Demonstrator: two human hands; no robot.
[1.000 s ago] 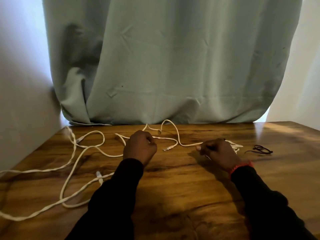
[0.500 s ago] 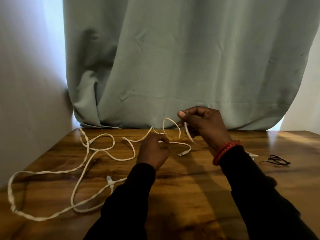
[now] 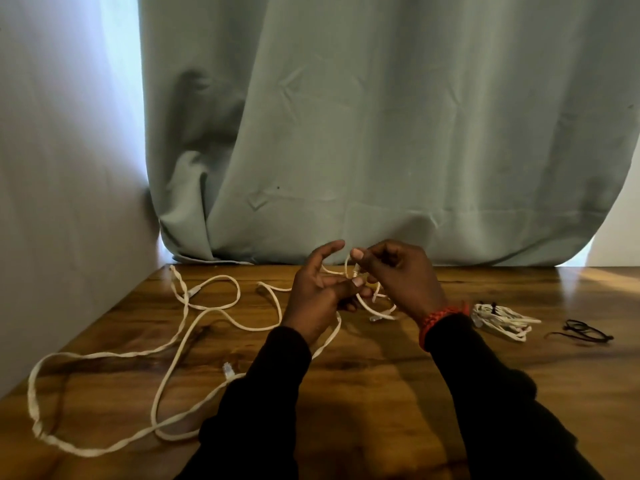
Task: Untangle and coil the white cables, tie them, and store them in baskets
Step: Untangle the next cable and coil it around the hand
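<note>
Just right of the frame's centre, one white cable bundle (image 3: 500, 318) already lies coiled on the desk (image 3: 398, 382), with what looks like a dark tie round its upper end. That part of the job appears finished, apart from storing it. No basket is in view.

At mid-frame, both hands are raised just above the desk and working a short cable (image 3: 372, 303). The left hand (image 3: 317, 296) has its thumb and curled lower fingers closed on a strand, with the forefinger stretched upward. The right hand (image 3: 398, 275) pinches a loop between thumb and curled fingers. Small loops hang between the two hands, and a connector end rests on the desk below them. This looks like early coiling, with only a few turns formed.

The long white cable (image 3: 187, 344) sprawls over the left half of the frame in wide loose loops that cross one another, one plug lying near the left sleeve. It seems untouched, so untangling, coiling and tying remain for it.

At the right edge lie the spare black ties (image 3: 585, 334), unused.
</note>
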